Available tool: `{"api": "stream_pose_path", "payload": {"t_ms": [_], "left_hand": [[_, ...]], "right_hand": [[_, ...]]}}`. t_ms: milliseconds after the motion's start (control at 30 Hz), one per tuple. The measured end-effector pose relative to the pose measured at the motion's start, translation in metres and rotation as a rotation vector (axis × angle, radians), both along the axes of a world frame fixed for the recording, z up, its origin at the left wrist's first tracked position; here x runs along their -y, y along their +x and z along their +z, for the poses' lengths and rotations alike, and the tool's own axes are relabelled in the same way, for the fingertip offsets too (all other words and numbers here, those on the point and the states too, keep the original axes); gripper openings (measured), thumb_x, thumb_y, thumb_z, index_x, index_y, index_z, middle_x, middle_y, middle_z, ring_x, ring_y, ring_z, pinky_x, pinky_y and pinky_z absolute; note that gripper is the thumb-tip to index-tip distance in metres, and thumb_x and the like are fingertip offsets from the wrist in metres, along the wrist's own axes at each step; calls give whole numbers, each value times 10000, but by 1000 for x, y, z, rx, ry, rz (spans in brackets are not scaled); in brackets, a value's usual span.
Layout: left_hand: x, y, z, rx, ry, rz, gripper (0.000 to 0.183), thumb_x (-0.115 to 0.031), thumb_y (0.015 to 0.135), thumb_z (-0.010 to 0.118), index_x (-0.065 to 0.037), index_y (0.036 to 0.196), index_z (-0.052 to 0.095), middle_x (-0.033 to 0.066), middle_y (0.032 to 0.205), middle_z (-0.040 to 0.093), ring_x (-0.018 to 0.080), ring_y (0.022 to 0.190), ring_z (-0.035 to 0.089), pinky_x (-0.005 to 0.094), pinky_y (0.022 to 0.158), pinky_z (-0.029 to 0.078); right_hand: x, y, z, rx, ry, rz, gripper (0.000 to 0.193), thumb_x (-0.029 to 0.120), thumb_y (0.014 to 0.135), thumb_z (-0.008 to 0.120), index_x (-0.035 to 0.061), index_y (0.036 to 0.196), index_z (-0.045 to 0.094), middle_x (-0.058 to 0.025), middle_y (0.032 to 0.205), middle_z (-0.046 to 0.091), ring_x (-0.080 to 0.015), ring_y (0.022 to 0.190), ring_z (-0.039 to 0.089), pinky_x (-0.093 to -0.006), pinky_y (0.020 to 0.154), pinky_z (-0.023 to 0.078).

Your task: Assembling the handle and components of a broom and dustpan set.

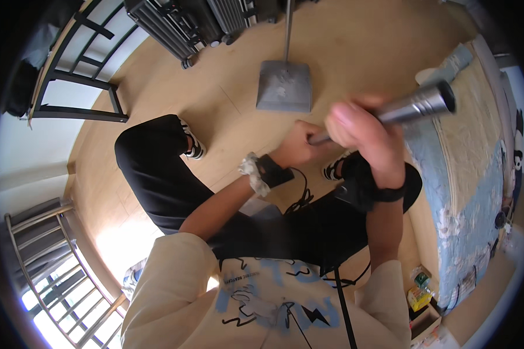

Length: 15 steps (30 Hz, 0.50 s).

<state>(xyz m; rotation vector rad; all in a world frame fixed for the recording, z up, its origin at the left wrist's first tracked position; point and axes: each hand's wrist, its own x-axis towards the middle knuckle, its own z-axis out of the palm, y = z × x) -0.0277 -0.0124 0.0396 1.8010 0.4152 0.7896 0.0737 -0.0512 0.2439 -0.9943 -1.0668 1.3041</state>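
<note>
A shiny grey pole (416,106) slants up to the right across my lap, its wide dark end toward me. My right hand (361,125) wraps round it just below that end, slightly blurred. Lower down, my left hand (300,145) grips the thinner part of the same pole. The pole's far end is hidden behind my hands and legs, so I cannot tell what it carries. Beyond my hands, a grey long-handled dustpan (284,96) rests on the wooden floor with pale bits in it.
Black suitcases (174,29) stand at the back left, near a dark metal frame (81,110). A bed with a blue floral cover (428,157) runs along my right. A cardboard box (425,323) with packages sits low at the right. A black cable (300,200) hangs between my legs.
</note>
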Motion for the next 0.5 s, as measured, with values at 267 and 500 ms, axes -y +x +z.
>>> {"api": "stream_pose_path", "payload": {"t_ms": [267,500], "left_hand": [[-21,-53,13,43,33,357,199,-123,730,651,-15,626,519,1,536,468,75,510,416,256,488,343],[-42,-120,65,-116,-425,231,114,-76,760,572,-28,688,497,17,587,467,105,530,431,231,504,329]], "right_hand": [[-37,-52,-28,31,357,248,211,218,841,590,12,886,589,-53,730,612,-100,590,536,-243,520,415],[-53,-25,-92,434,326,352,284,176,879,518,7,1105,543,-101,968,622,-160,899,588,-292,764,463]]}}
